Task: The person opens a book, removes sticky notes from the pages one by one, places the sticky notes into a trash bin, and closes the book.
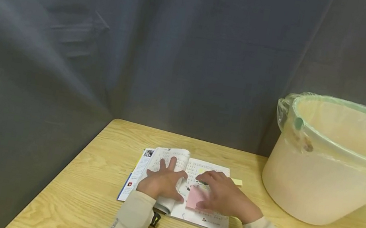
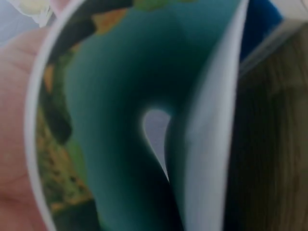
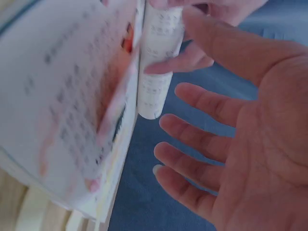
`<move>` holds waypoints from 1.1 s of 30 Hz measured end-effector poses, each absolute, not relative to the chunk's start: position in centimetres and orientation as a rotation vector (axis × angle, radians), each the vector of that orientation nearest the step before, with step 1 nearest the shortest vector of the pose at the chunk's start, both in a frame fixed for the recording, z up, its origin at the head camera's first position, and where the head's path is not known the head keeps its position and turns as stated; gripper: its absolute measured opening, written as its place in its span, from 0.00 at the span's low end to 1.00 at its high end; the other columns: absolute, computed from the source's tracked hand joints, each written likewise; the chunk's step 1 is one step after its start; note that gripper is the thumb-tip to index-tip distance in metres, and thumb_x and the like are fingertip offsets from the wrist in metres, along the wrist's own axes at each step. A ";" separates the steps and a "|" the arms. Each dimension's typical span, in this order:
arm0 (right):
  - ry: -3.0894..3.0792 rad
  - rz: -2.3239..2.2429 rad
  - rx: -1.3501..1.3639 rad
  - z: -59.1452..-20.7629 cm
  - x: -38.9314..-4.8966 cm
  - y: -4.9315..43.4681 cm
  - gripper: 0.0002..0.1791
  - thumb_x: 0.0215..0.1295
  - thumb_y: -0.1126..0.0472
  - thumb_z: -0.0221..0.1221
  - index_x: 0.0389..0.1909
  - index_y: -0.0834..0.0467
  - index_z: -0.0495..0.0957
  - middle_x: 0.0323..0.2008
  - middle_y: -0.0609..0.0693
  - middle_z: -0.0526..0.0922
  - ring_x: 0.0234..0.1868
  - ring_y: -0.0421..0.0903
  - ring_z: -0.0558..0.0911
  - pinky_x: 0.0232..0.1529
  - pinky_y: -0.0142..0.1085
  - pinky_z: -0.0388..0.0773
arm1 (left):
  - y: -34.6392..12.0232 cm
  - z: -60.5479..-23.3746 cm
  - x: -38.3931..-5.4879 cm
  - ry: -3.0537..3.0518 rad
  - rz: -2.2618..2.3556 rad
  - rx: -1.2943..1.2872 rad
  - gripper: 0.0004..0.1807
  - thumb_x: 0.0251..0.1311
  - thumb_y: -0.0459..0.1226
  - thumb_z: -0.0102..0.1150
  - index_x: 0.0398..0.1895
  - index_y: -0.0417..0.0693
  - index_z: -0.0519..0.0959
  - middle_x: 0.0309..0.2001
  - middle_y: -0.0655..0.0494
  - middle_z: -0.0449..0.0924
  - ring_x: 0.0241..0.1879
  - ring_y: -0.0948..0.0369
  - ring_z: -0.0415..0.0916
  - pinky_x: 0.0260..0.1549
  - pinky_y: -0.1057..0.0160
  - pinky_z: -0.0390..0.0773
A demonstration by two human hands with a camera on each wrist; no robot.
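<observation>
book (image 1: 191,172): below | left hand (image 1: 162,182): splayed on it | right hand (image 1: 225,195): wide, over it

Open book (image 1: 192,168) is being borne by table (image 1: 55,205), bin (image 1: 316,188) being seen to its right, curtain (image 1: 211,54) behind. Left pages are being covered partly by left hand (image 1: 162,182); right page is being overhung by right hand (image 1: 227,196), sticky note (image 1: 193,197) being seen on that page.
</observation>
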State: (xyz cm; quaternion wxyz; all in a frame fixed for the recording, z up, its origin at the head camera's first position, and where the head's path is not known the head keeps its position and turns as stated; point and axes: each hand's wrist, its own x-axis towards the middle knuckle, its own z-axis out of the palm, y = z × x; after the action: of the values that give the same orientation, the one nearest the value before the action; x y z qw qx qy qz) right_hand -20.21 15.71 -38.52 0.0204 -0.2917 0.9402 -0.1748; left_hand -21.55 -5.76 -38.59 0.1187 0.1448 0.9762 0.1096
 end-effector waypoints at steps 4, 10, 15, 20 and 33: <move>2.907 -0.502 -0.954 -39.2 -19.7 14.8 0.37 0.49 0.46 0.74 0.59 0.54 0.74 0.60 0.54 0.76 0.63 0.59 0.74 0.62 0.60 0.72 | -6.2 -39.0 -21.6 2.840 0.376 0.404 0.38 0.47 0.55 0.74 0.64 0.66 0.72 0.69 0.47 0.55 0.75 0.31 0.46 0.56 0.19 0.61; 2.911 -0.461 -0.993 -40.0 -19.2 13.3 0.34 0.49 0.47 0.74 0.58 0.52 0.77 0.58 0.50 0.80 0.61 0.54 0.76 0.62 0.57 0.73 | -6.6 -39.3 -21.5 2.811 0.402 0.357 0.38 0.49 0.57 0.72 0.66 0.68 0.71 0.75 0.47 0.49 0.75 0.31 0.45 0.57 0.18 0.59; 2.964 -0.429 -1.076 -40.3 -18.9 12.8 0.27 0.51 0.51 0.73 0.53 0.51 0.80 0.53 0.48 0.83 0.55 0.51 0.80 0.55 0.52 0.79 | -6.4 -39.6 -21.3 2.812 0.373 0.345 0.38 0.49 0.57 0.71 0.66 0.68 0.71 0.76 0.47 0.48 0.75 0.31 0.45 0.57 0.18 0.59; 3.049 -0.484 -1.083 -40.2 -18.9 12.9 0.14 0.60 0.57 0.67 0.47 0.52 0.82 0.42 0.45 0.85 0.42 0.45 0.83 0.42 0.44 0.81 | -6.2 -39.7 -21.4 2.834 0.345 0.346 0.38 0.49 0.57 0.72 0.66 0.69 0.72 0.71 0.48 0.53 0.74 0.32 0.48 0.56 0.19 0.60; 3.073 -0.638 -0.917 -39.5 -19.4 13.0 0.06 0.63 0.57 0.66 0.29 0.47 0.79 0.24 0.35 0.79 0.22 0.31 0.70 0.23 0.27 0.67 | -6.3 -39.8 -21.4 2.826 0.347 0.315 0.37 0.49 0.57 0.72 0.66 0.69 0.72 0.75 0.49 0.50 0.75 0.32 0.46 0.58 0.19 0.59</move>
State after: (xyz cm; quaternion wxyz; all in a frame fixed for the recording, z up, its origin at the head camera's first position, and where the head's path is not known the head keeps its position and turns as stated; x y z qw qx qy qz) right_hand -19.39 12.99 -39.54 -0.0639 -0.2799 0.9379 -0.1947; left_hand -21.45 -6.26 -39.76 0.1381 0.1090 0.9771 0.1198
